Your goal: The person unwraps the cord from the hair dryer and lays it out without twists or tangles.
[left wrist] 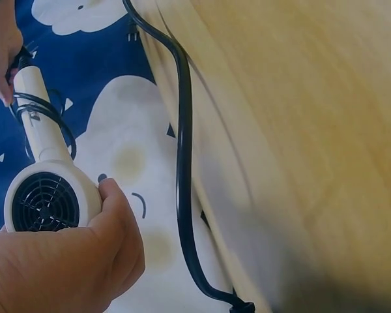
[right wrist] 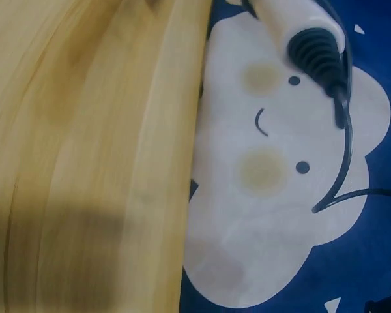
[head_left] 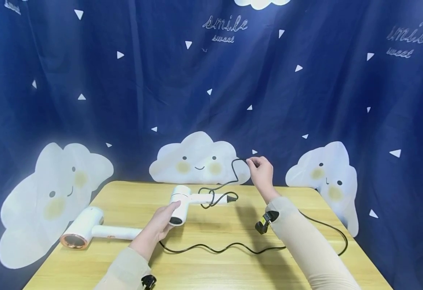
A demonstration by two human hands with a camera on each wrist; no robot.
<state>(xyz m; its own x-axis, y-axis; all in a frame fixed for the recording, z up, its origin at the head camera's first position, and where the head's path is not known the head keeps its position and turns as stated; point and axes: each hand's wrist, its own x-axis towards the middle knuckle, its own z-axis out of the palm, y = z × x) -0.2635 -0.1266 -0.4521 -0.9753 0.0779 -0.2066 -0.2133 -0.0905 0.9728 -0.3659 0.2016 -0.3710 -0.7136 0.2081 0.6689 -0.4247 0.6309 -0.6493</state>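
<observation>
My left hand grips a white hair dryer around its head, holding it over the table with the handle pointing right. A black cord loops loosely around that handle, as the left wrist view also shows around the dryer's handle. Farther right and higher, my right hand pinches the cord between thumb and fingers, and the stretch between runs slack. In the right wrist view the black strain relief at the handle's end is seen close up; the right hand barely shows there.
A second white hair dryer with a copper-coloured rim lies at the table's left. Its black cord appears to run across the wooden table to the right. A two-pin plug hangs at the table edge. Behind stands a blue curtain.
</observation>
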